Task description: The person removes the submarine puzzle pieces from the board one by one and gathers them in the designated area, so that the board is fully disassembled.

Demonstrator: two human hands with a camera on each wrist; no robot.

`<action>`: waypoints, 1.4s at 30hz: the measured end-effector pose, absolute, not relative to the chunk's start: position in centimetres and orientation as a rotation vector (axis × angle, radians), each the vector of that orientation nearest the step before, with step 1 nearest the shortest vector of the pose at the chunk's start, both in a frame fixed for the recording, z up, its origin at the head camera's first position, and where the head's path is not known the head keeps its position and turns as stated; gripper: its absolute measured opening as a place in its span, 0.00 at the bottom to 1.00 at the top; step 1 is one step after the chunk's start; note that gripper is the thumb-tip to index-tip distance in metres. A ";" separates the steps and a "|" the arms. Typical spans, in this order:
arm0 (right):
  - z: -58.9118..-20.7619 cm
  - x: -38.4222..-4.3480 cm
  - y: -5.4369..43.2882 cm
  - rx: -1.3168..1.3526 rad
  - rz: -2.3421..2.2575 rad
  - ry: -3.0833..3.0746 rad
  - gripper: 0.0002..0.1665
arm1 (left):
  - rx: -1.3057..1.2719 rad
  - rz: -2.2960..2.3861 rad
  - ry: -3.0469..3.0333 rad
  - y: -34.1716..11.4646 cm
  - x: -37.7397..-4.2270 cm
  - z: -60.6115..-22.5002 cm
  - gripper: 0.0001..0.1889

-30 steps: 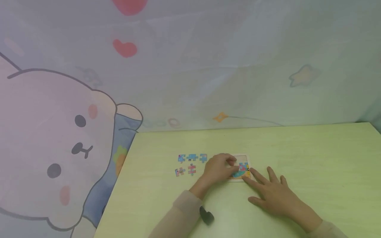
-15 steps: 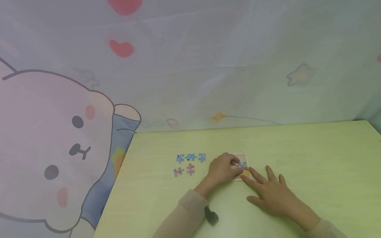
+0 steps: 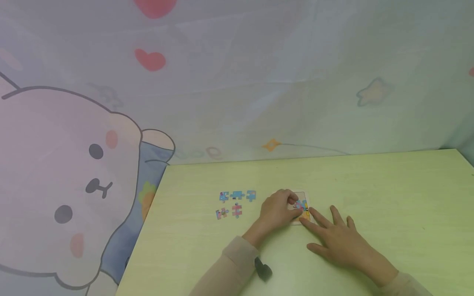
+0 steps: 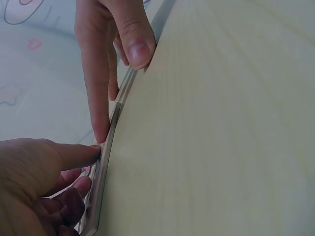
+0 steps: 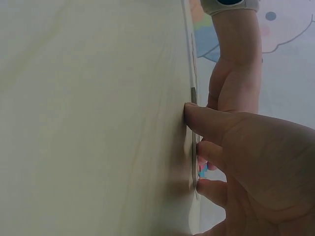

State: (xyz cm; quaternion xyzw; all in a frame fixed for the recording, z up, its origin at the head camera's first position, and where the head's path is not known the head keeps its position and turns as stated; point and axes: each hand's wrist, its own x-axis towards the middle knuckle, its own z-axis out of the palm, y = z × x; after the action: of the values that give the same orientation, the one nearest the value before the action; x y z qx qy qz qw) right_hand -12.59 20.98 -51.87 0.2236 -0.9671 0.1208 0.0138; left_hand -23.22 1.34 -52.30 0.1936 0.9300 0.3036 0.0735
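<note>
A small puzzle board (image 3: pixel 300 195) with a pale rim lies on the table, partly covered by my hands. My left hand (image 3: pixel 275 211) is over its left side, thumb and fingers curled at a pink and blue puzzle piece (image 3: pixel 301 205) in the board. In the left wrist view the left hand's (image 4: pixel 29 182) thumb is down on the board while the other fingers bend beneath it. My right hand (image 3: pixel 338 242) lies spread at the board's right front corner, fingertips touching its rim. The right wrist view has the right hand (image 5: pixel 266 162) against the board's edge.
Several loose puzzle pieces (image 3: pixel 237 210) lie in two rows left of the board on the pale yellow-green table (image 3: pixel 389 197). Behind the table hangs a printed cloth (image 3: pixel 240 102) with a cartoon animal.
My left hand has shifted slightly right over the board, then stayed nearly still. The right hand keeps its place at the corner. The loose pieces have not moved.
</note>
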 end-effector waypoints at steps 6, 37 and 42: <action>-51.8 -12.6 21.0 0.689 0.381 -3.013 0.37 | 0.577 0.953 2.765 1.3 -23.2 -52.3 0.16; -51.8 -12.6 20.9 0.700 0.402 -3.024 0.37 | 0.561 1.284 2.671 -1.4 -22.9 -52.0 0.09; -52.0 -12.6 20.9 0.691 0.400 -3.026 0.37 | 0.527 1.288 2.695 -3.3 -22.7 -51.9 0.10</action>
State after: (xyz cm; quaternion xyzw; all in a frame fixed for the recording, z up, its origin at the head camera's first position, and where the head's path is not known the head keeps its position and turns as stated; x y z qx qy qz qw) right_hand -12.64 20.92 -52.02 0.2208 -0.9669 0.1278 0.0062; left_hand -22.65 -3.30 -51.90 0.1734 0.8872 0.4240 0.0543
